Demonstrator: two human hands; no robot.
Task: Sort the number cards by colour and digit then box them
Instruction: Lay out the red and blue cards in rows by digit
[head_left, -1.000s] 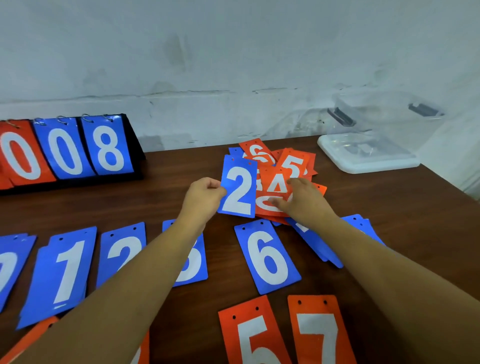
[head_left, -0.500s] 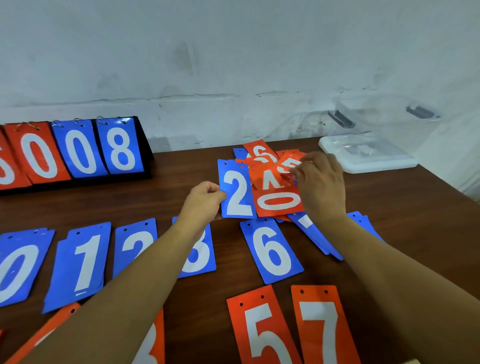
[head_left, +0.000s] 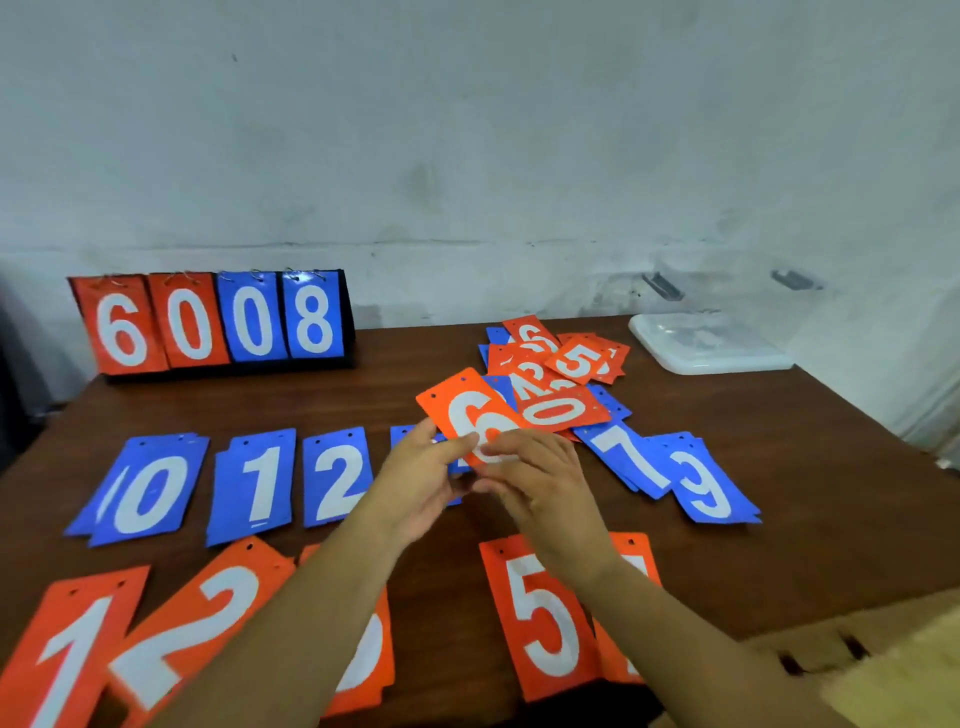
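Head view.

- Orange plastic number card with a white 6 (head_left: 457, 402): held tilted above the dark brown wooden table (head_left: 779, 493), between the sorted rows and the unsorted heap.
- Left hand (head_left: 421, 478): thumb and fingers pinch the card's lower left edge.
- Right hand (head_left: 540, 478): fingers curled over the card's lower end, gripping it.
- Unsorted heap of orange and blue number cards (head_left: 556, 369): far centre of the table, overlapping; an orange 0 and an orange 5 lie uppermost.
- Blue row, left to right: blue 0 stack (head_left: 148, 491), blue 1 stack (head_left: 257, 483), blue 2 card (head_left: 337, 480), one blue card mostly hidden behind the left hand, then blue 7 stack (head_left: 623, 457) and blue 9 stack (head_left: 709, 483).
- Orange row, nearest the person: orange 1 card (head_left: 67, 649), orange 2 card (head_left: 202, 618), orange 5 card (head_left: 543, 613); two further orange cards lie partly under the forearms, digits unreadable.
- Black flip scoreboard reading 6008 (head_left: 213, 322): upright at the far left, against the wall.
- Clear plastic storage box on its white lid (head_left: 711, 348): far right corner, well apart from the held card.
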